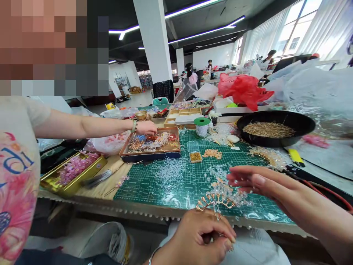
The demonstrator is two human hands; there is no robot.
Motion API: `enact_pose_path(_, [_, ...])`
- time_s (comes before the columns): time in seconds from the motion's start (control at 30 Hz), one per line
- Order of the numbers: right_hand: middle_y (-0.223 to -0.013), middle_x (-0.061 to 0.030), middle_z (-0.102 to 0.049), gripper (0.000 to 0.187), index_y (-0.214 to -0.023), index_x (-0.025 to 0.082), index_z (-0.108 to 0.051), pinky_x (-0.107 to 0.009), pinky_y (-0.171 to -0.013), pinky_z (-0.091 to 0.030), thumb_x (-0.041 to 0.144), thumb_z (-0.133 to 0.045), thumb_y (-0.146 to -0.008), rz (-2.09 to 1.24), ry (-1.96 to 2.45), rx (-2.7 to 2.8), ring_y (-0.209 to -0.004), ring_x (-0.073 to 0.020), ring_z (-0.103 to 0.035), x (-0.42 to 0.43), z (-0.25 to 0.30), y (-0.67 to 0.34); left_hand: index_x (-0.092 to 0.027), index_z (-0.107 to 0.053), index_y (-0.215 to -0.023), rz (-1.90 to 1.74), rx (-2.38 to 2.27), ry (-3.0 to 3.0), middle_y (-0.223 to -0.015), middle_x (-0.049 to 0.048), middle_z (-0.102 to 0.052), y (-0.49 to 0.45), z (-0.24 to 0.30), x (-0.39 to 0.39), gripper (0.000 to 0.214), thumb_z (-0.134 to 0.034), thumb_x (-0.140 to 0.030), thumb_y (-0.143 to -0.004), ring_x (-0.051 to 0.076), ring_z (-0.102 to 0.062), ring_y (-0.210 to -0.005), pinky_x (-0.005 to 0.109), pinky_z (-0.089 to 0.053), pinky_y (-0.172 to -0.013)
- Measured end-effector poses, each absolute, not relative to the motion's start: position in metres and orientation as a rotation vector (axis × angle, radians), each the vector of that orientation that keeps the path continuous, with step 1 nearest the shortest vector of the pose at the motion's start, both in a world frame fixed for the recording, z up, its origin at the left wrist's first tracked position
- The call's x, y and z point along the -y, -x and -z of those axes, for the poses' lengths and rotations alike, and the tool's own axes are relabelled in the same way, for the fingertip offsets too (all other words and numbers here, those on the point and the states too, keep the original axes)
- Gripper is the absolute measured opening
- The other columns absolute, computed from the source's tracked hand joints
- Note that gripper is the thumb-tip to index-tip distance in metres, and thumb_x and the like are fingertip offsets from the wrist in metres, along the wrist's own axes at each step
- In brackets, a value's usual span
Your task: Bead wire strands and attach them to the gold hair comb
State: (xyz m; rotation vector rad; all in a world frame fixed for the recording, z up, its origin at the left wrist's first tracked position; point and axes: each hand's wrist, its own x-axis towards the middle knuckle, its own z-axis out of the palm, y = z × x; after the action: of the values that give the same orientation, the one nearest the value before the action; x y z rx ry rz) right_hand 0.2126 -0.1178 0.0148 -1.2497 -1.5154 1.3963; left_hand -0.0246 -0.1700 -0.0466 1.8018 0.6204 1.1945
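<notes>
Low in front of me, my left hand (202, 237) pinches the lower end of a gold hair ornament (215, 201). Its arched gold band carries a row of small gold pieces, and clear beads cluster at its right side. My right hand (278, 186) hovers just right of the ornament, fingers stretched out and nothing seen in them. Loose clear beads (172, 173) lie scattered on the green cutting mat (190, 200). Beyond the ornament are a small clear box of gold beads (195, 157) and a patch of peach-coloured pieces (213, 154).
At left, a co-worker's hand (147, 127) reaches into a box of ornaments (150, 154). A gold tin of pink flowers (96, 163) stands nearby. A green-topped spool (202, 127) and a black pan of gold pins (275, 141) stand farther back. A beaded piece (271, 157) lies at right.
</notes>
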Motion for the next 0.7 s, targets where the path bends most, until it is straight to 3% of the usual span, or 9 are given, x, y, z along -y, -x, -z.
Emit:
enact_pose_path(0.13, [-0.115,-0.0055,-0.075,0.045,-0.115,0.03,-0.074,-0.032,-0.086,-0.056,0.063,-0.068,-0.085,-1.639,1.16,1.468,-0.107,-0.0262,-0.067,0.109,-0.031,-0.178,-0.013,-0.07,-0.074,-1.163,-0.536,-1.842,-0.078,0.0063,-0.076,0.028,0.044,0.169,0.009,-0.063,-0.013,-0.08,0.01,-0.069,-0.067,0.015,-0.043,-0.055])
enact_pose_path(0.27, [-0.118,-0.0054,-0.073,0.048,-0.119,0.03,-0.071,-0.028,-0.077,-0.055,0.062,-0.071,-0.082,-1.704,1.132,1.528,-0.097,-0.0225,-0.067,0.106,-0.038,-0.173,-0.013,-0.068,-0.074,-1.118,-0.505,-1.851,-0.079,0.006,-0.076,0.032,0.041,0.167,0.011,-0.06,-0.01,-0.08,0.012,-0.071,-0.072,0.019,-0.052,-0.068])
enact_pose_path(0.4, [-0.103,-0.0037,-0.075,0.038,-0.108,0.029,-0.075,-0.028,-0.076,-0.054,0.055,-0.076,-0.08,-1.735,1.089,1.583,-0.091,-0.0222,-0.067,0.108,-0.042,-0.174,-0.016,-0.067,-0.073,-1.117,-0.54,-1.889,-0.08,0.0038,-0.077,0.032,0.04,0.165,0.011,-0.061,-0.013,-0.082,0.012,-0.073,-0.074,0.019,-0.055,-0.072])
enact_pose_path(0.57, [-0.088,-0.0002,-0.074,0.027,-0.093,0.029,-0.077,-0.026,-0.072,-0.055,0.052,-0.078,-0.078,-1.542,1.092,1.742,-0.08,-0.0198,-0.066,0.11,-0.039,-0.167,-0.015,-0.068,-0.074,-1.172,-0.584,-1.928,-0.082,0.0058,-0.078,0.032,0.04,0.162,0.013,-0.058,-0.014,-0.084,0.014,-0.075,-0.078,0.022,-0.057,-0.078])
enact_pose_path(0.7, [-0.083,-0.0027,-0.075,0.027,-0.087,0.03,-0.079,-0.026,-0.064,-0.059,0.054,-0.076,-0.077,-1.238,1.098,1.853,-0.074,-0.0225,-0.069,0.113,-0.026,-0.164,-0.018,-0.068,-0.08,-1.03,-0.642,-1.954,-0.088,0.0045,-0.079,0.037,0.055,0.162,0.018,-0.057,-0.028,-0.089,0.015,-0.075,-0.084,0.025,-0.058,-0.081])
